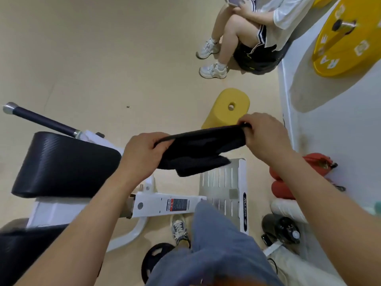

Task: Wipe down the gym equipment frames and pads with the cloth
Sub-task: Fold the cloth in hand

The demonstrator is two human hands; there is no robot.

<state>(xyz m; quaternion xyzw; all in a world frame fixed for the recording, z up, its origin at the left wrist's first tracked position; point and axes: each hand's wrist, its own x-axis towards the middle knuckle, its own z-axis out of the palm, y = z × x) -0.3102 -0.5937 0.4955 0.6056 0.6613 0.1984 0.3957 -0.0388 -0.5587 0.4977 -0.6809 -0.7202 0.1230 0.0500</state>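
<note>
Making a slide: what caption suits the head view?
Left hand and right hand hold a black fabric cloth stretched above a white metal machine frame.

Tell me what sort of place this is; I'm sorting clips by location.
Most likely a gym: a yellow weight plate on a peg, a black pad on a white machine frame, a black plate on the floor.

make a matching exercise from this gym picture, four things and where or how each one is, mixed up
Things:
1 cloth
2 yellow plate
3 foam block
4 frame

States:
a white, with a label
b yellow, on the floor
c yellow, on a peg
d black, gripped by left hand and right hand

Pairs: 1-d, 2-c, 3-b, 4-a
</note>
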